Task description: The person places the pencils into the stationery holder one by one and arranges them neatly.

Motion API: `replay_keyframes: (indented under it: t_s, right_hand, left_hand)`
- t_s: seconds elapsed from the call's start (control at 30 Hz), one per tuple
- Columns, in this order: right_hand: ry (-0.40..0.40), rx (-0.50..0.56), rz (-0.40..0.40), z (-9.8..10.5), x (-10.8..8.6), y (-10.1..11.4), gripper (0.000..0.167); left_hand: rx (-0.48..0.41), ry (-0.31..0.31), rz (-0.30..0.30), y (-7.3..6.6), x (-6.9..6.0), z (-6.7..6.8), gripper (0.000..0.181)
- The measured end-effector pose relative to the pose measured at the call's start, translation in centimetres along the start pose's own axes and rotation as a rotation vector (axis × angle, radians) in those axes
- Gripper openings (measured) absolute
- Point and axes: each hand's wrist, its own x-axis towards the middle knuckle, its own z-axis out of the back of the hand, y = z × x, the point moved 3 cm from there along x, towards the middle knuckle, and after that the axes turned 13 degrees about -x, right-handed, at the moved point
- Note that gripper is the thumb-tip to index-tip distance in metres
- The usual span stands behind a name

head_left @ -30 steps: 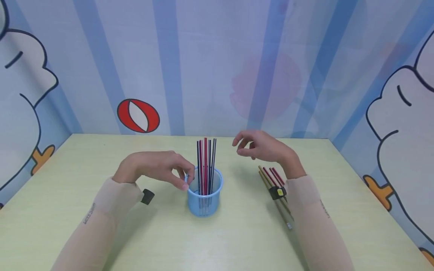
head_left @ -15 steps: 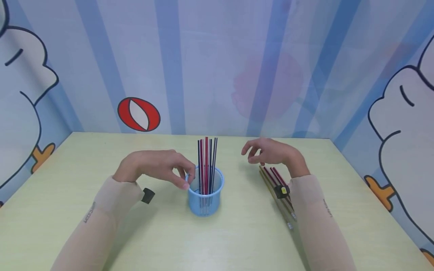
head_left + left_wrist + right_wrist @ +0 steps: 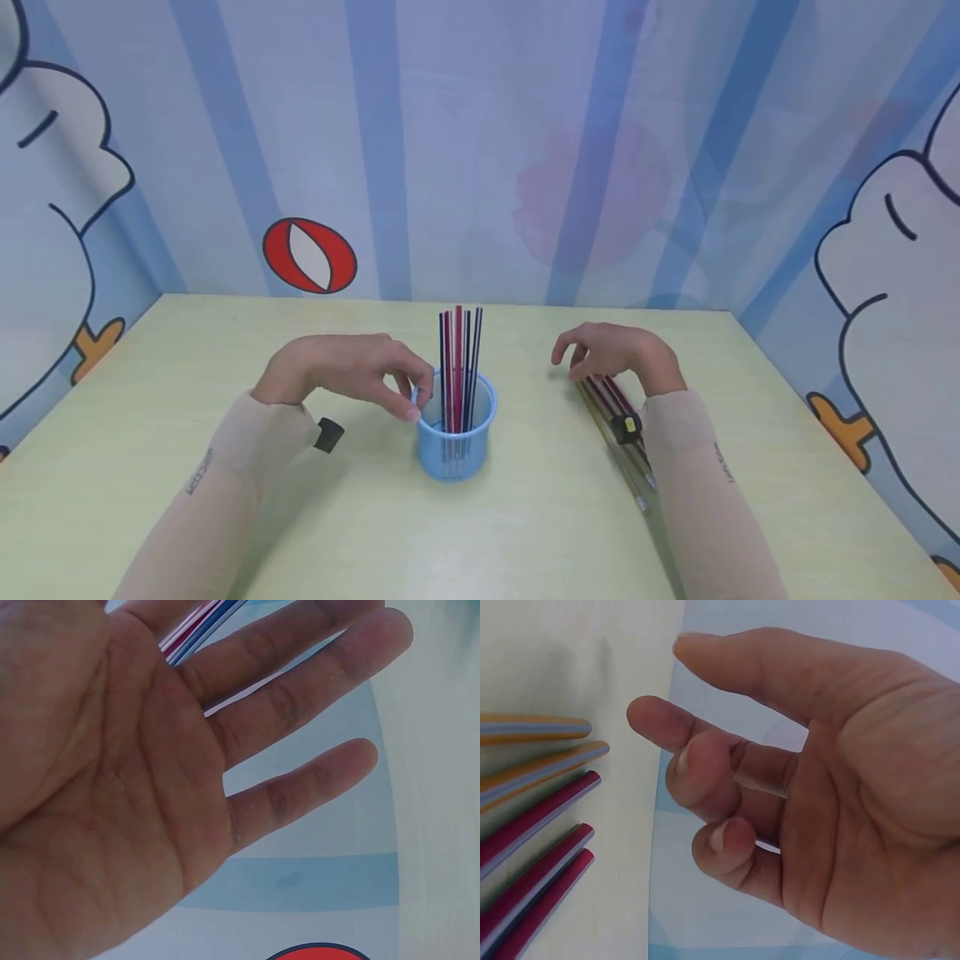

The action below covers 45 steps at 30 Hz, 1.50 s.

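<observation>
A blue cup [image 3: 452, 458] holds several thin dark blue and red sticks [image 3: 458, 358] standing upright. My left hand [image 3: 352, 367] pinches its left rim between thumb and forefinger; the left wrist view shows that palm [image 3: 127, 772] with the other fingers extended. At the right, my right hand [image 3: 611, 348] hovers by the far ends of several sticks lying on the table, holding nothing, fingers loosely bent. In the right wrist view, gold sticks [image 3: 536, 729] and dark red sticks [image 3: 544, 816] lie to the left of that hand [image 3: 840, 795], apart from its fingertips. The right wrist and its camera partly cover them.
The pale table [image 3: 480, 542] ends at a striped blue backdrop [image 3: 465, 167] with a red and white oval printed on it. White cartoon shapes are printed on the side panels. A small black wrist camera [image 3: 328, 435] sits beneath the left wrist.
My right hand has moved rightward and nearer to me, lowering to the far ends of the lying sticks. The left hand has stayed at the cup's rim.
</observation>
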Motion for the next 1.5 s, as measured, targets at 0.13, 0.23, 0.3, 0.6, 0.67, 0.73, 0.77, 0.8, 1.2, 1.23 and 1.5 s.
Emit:
replay_keyframes:
  t_s: [0.13,0.23,0.3,0.6,0.67,0.73,0.77,0.8,1.2,1.23,1.5]
  right_hand:
    - [0.035,0.033,-0.016,-0.3,0.0,-0.3,0.029]
    - [0.054,0.038,-0.041,-0.5,0.2,-0.6,0.028]
    - [0.064,0.04,-0.065,-0.6,0.3,-0.9,0.027]
    - [0.025,-0.031,-0.175,-0.8,0.3,-1.3,0.018]
    - [0.007,-0.03,-0.193,-0.7,0.2,-1.4,0.017]
    - [-0.003,-0.033,-0.212,-0.7,0.1,-1.4,0.016]
    - [-0.007,-0.036,-0.219,-0.7,0.1,-1.4,0.016]
    - [-0.011,-0.04,-0.224,-0.8,0.1,-1.4,0.016]
    - [-0.062,-0.128,-0.206,-1.4,1.0,-0.7,0.021]
    - [-0.067,-0.132,-0.2,-1.5,1.2,-0.6,0.021]
    - [-0.088,-0.141,-0.207,-2.0,2.1,-0.1,0.014]
  left_hand:
    - [-0.009,0.0,0.006,0.0,0.0,-0.1,0.008]
    - [-0.013,0.0,0.012,0.1,0.0,-0.1,0.008]
    - [-0.012,0.0,0.014,0.1,0.0,-0.1,0.008]
    - [-0.008,0.0,0.009,0.1,0.1,0.0,0.008]
    - [-0.006,0.0,0.01,0.1,0.1,0.0,0.008]
    - [-0.005,0.0,0.008,0.1,0.1,0.0,0.008]
    - [-0.005,0.0,0.007,0.1,0.1,0.0,0.009]
    - [-0.005,0.0,0.007,0.0,0.1,0.0,0.009]
    - [0.002,-0.003,0.013,0.0,0.0,0.1,0.009]
    - [0.002,-0.002,0.016,0.0,0.0,0.1,0.009]
    - [-0.008,-0.001,0.016,0.1,0.0,0.0,0.009]
